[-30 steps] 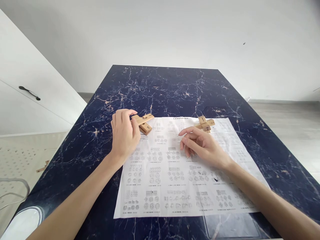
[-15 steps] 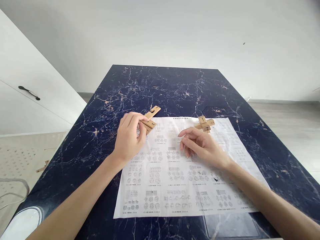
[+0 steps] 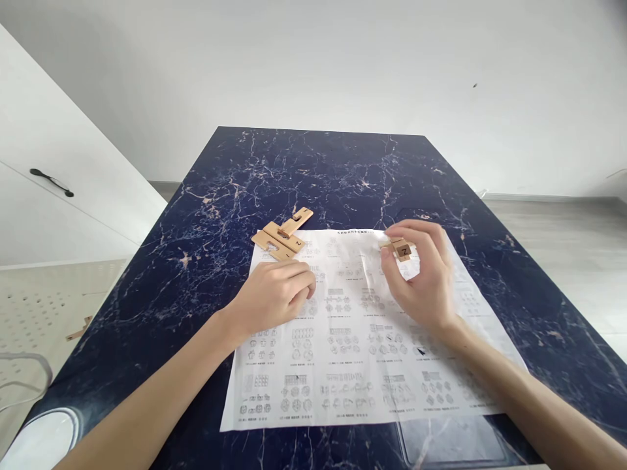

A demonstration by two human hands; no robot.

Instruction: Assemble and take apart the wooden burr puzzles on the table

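Fingers curled in and nothing seen in them, my left hand point(image 3: 274, 290) rests on the printed sheet point(image 3: 343, 385). Just beyond its knuckles lie flat, notched wooden puzzle pieces point(image 3: 277, 239), some marked with numbers; they sit side by side across the sheet's far left corner. My right hand point(image 3: 426, 274) has its thumb and forefinger around a cross-shaped wooden block puzzle point(image 3: 404, 250) at the sheet's far side. A face marked 2 shows toward me, while the fingers cover part of the top and right side.
The dark blue marbled table point(image 3: 313, 176) stands against a white wall. A white cabinet with a black handle point(image 3: 51, 182) is on the left. A white round object point(image 3: 44, 437) sits at the near left corner, and a dark flat panel point(image 3: 450, 440) at the near edge.
My left hand has let go of the flat wooden pieces and drawn back toward me onto the sheet. My right hand has lifted and moved right, closing around the block puzzle.
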